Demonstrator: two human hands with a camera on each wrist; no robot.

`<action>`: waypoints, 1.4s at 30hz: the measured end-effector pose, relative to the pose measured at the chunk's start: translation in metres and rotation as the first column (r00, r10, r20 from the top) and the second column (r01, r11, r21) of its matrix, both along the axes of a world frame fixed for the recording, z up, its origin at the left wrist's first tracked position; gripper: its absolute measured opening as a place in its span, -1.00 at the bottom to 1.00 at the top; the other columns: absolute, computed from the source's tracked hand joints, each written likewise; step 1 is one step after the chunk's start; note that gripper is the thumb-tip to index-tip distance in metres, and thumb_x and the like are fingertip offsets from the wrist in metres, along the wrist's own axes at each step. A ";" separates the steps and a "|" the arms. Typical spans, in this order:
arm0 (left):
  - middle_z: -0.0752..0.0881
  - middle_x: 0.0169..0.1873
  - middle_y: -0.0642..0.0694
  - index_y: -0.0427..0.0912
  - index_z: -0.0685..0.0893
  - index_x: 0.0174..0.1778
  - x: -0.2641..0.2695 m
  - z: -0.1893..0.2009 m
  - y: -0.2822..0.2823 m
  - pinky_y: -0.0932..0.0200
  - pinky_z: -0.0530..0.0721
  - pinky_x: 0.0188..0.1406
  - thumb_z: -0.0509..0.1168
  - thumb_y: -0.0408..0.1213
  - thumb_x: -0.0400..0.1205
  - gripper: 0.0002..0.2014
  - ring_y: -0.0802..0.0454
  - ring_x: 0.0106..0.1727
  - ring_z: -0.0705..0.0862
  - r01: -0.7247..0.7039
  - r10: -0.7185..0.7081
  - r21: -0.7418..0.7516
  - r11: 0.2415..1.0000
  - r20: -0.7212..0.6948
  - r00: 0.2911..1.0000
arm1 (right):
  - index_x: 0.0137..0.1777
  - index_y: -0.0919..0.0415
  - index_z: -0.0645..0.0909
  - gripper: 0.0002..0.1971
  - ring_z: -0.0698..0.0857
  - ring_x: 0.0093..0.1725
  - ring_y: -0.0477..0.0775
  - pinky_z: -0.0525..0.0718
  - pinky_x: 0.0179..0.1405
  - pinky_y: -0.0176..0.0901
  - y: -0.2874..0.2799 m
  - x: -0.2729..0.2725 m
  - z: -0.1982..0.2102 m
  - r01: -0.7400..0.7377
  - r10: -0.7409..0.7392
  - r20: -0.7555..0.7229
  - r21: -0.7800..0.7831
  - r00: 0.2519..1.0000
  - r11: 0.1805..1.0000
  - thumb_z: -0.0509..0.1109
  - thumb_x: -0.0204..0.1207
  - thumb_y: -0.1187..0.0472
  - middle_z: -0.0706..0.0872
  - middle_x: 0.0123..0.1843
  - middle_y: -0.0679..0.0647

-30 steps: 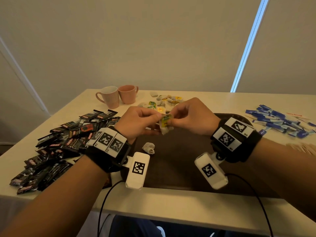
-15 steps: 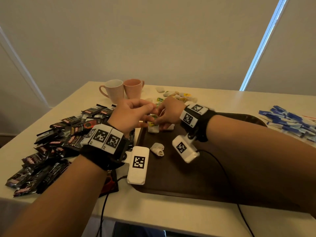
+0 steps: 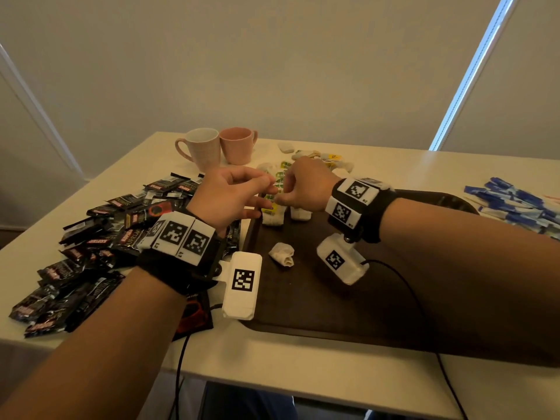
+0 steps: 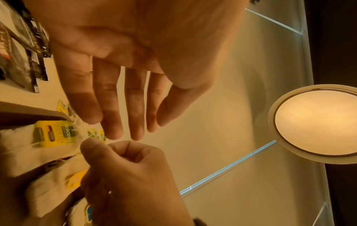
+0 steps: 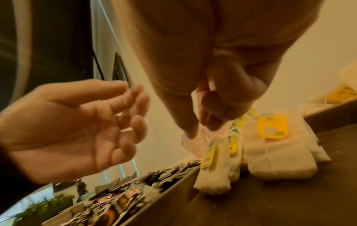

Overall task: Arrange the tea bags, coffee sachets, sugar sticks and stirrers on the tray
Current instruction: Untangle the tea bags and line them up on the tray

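Room: pale wall behind a cream table (image 3: 272, 359); a bright vertical strip of light at the far right.
Surface: I see a dark brown tray (image 3: 333, 298) on the table, its left rim just below my left fingertips.
Left hand: my left hand (image 3: 230, 198) hovers over the tray's left rim, fingers straight and slightly apart, holding nothing; the left wrist view shows the bare palm (image 4: 119, 45) clearly.
Right hand: my right hand (image 3: 306, 186) is curled, thumb and fingertips pinching what looks like the string or tag end of a tea bag (image 5: 214, 165); the string itself is too thin to tell.
Tea bags on tray: two white tea bags with yellow tags (image 3: 274, 215) lie directly under my right fingertips, at the tray's far left corner; a crumpled one (image 3: 282, 254) sits nearer me.
Only in wrist views: a round ceiling lamp (image 4: 316, 120) and the printed yellow tag (image 4: 53, 133); the head view hides both.
Loose tea bags: more tea bags (image 3: 321, 157) beyond my fingers, off the tray.
Coffee sachets: black pile (image 3: 100, 247) left of my left hand.
Sugar sticks: blue heap (image 3: 515, 204) far right.
Mugs: two pink mugs (image 3: 218, 148) beyond my left fingers.
Open room: bare tray floor near me and to my right.
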State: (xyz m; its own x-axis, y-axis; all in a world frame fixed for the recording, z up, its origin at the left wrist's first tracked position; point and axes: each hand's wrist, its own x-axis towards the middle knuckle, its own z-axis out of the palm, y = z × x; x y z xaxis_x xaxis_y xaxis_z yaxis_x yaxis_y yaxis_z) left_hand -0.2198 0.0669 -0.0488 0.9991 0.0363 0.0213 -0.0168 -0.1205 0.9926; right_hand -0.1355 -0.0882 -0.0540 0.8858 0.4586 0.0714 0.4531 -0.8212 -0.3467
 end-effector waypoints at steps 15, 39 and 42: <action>0.82 0.05 -0.09 -0.01 0.78 -0.01 -0.011 0.000 -0.007 0.04 0.81 0.00 0.45 -0.55 0.53 -0.69 0.01 0.11 0.79 0.196 -0.192 0.277 0.941 -0.043 0.980 | 0.04 0.35 0.75 -0.82 0.73 -0.39 -0.12 0.66 -0.41 -0.33 -0.052 -0.034 0.016 0.050 0.150 -0.558 0.327 0.816 0.944 0.48 0.60 0.21 0.80 -0.33 0.02; 0.84 -0.21 -0.13 -0.15 0.77 0.01 0.007 0.002 -0.064 0.14 0.82 -0.23 0.47 -0.31 0.58 -0.89 0.04 -0.22 0.84 0.218 -0.250 0.339 0.915 0.053 0.967 | -0.03 0.44 0.76 -0.80 0.65 -0.46 -0.08 0.60 -0.38 -0.30 -0.120 -0.031 0.010 0.079 0.149 -0.463 0.438 0.874 0.896 0.55 0.51 0.26 0.78 -0.34 0.16; 0.84 -0.13 -0.14 -0.17 0.76 0.10 0.012 0.005 -0.055 0.11 0.84 -0.16 0.46 -0.30 0.60 -0.83 -0.03 -0.14 0.84 0.113 -0.140 0.263 0.958 0.086 0.986 | -0.10 0.37 0.78 -0.81 0.67 -0.51 -0.18 0.60 -0.42 -0.35 -0.126 -0.007 0.013 0.183 -0.066 -0.364 0.298 0.929 0.937 0.55 0.53 0.19 0.80 -0.39 0.05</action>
State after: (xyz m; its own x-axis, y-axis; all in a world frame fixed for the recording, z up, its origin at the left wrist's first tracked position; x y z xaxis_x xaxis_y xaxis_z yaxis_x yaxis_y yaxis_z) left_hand -0.2075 0.0116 -0.0440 0.9871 -0.1106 0.1159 -0.1486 -0.3611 0.9206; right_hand -0.1420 -0.2139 -0.0406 0.9300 0.3464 -0.1229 0.1589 -0.6804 -0.7154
